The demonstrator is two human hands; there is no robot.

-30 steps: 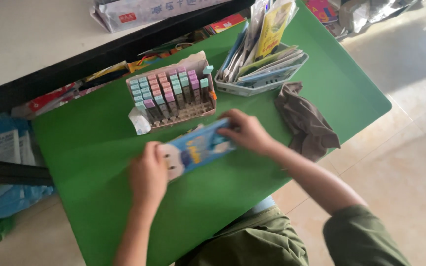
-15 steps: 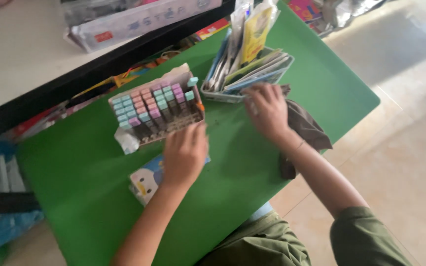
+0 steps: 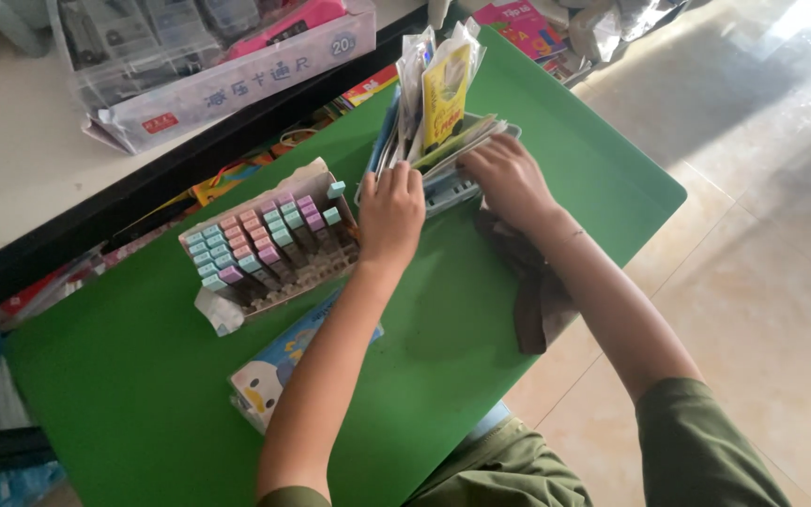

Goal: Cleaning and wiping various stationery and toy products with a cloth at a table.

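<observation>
On the green table (image 3: pixel 537 178), both hands at the basket (image 3: pixel 443 192).
Left hand (image 3: pixel 390 214) and right hand (image 3: pixel 509 178) clasp its sides; packets (image 3: pixel 443 94) stand inside, while the blue pack (image 3: pixel 279 371) and marker box (image 3: pixel 265 249) lie apart, untouched.

Green table (image 3: pixel 565 160); pastel pink, teal, purple stamps (image 3: pixel 265 235); brown cloth (image 3: pixel 532 291).

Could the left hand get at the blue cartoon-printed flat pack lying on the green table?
Probably yes: the blue cartoon-printed flat pack lies uncovered under the forearm, and the left hand only rests on the basket edge.
</observation>
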